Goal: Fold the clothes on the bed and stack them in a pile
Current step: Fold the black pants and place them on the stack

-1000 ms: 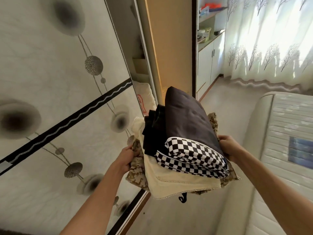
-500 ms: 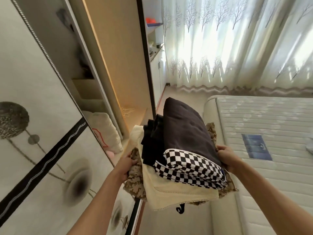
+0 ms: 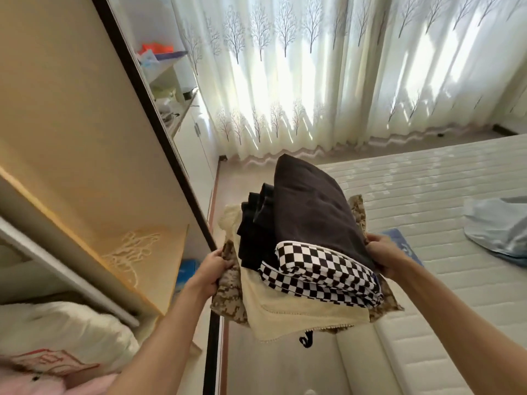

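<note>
I carry a pile of folded clothes (image 3: 308, 223) in the air between the wardrobe and the bed. A dark brown garment lies on top, over a black-and-white checkered piece (image 3: 319, 275), a cream one (image 3: 285, 312) and a camouflage one at the bottom. My left hand (image 3: 212, 270) grips the pile's left edge at the camouflage cloth. My right hand (image 3: 383, 256) grips the right edge, fingers tucked under the pile. The bed (image 3: 445, 201), a bare white quilted mattress, lies to the right.
An open wardrobe (image 3: 94, 155) fills the left, with a wooden shelf (image 3: 142, 252) and white and pink bedding (image 3: 57, 346) low down. A light blue cloth (image 3: 499, 226) lies on the mattress at right. Curtains (image 3: 328, 75) hang behind; a narrow floor strip (image 3: 273, 366) runs below the pile.
My view has swung right, from the patterned wardrobe door to the open wardrobe, curtains and bed. Both hands keep the same grip on the pile.
</note>
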